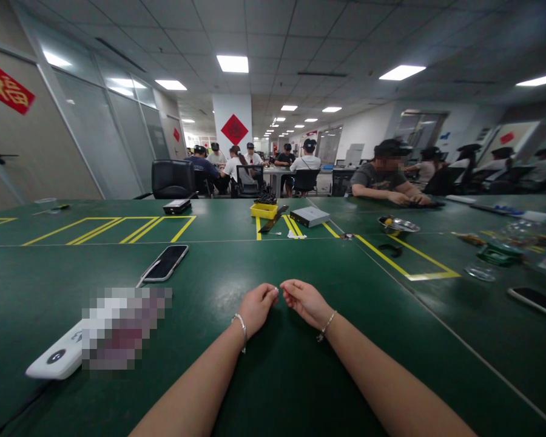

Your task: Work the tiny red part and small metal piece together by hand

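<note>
Over the green tabletop [218, 364], my left hand [257, 308] is closed in a pinch, with a tiny pale speck showing at the thumb and fingertip. It is too small to name. My right hand [306, 300] faces it a short gap away, fingers curled and thumb pressed to the index finger; whatever it may hold is hidden. A bracelet circles each wrist. To the left of my hands lie a phone [166, 264] with a cable along its edge and a white device [57, 355], partly blurred out.
Ahead are a yellow bin [264, 210] of dark parts, a grey box [309, 216] and a black box [177, 207]. On the right are a metal bowl [404, 227], a clear lid [479, 274] and another phone [539, 303]. A person [382, 176] works across the table.
</note>
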The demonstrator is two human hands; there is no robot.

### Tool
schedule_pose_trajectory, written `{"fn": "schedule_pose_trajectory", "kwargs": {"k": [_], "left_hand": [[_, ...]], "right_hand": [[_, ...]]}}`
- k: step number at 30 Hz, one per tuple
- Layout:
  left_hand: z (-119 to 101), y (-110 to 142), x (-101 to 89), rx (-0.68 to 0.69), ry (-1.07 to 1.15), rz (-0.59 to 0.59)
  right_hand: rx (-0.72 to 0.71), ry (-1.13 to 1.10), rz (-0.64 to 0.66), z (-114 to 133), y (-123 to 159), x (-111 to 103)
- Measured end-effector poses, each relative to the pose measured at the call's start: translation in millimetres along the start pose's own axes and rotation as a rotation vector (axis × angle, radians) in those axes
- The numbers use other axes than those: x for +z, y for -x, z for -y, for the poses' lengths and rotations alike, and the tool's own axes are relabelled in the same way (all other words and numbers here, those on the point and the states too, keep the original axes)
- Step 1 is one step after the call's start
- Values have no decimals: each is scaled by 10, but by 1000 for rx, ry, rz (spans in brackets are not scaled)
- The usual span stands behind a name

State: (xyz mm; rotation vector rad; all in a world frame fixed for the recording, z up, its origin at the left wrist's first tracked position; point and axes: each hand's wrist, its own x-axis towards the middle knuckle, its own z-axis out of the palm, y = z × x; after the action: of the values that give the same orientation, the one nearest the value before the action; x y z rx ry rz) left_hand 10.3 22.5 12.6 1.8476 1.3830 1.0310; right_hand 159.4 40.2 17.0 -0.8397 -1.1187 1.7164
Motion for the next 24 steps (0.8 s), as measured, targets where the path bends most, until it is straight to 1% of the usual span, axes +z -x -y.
{"fn": "schedule_pose_trajectory", "kwargs": {"k": [3,5,9,16,20,24], "left_hand": [[1,-4,10,8,-13,-50],[-5,-3,12,12,-5,-54],[-32,-1,4,24,-6,-46],[-15,2,5,38,-23,-55],[-23,12,6,43,-67,-44],[-56,18,6,43,-147,-59]], "right_hand": [[-2,-72,-14,-12,-12,-30],[-5,-98,-10,-20,-17,-44],[-5,-81,-1,-30,-22,-42],[-2,-54,-47,-20,-17,-15],[-37,5,-107,-44,-17,31],[-65,141,-179,-94,-30,86]]}}
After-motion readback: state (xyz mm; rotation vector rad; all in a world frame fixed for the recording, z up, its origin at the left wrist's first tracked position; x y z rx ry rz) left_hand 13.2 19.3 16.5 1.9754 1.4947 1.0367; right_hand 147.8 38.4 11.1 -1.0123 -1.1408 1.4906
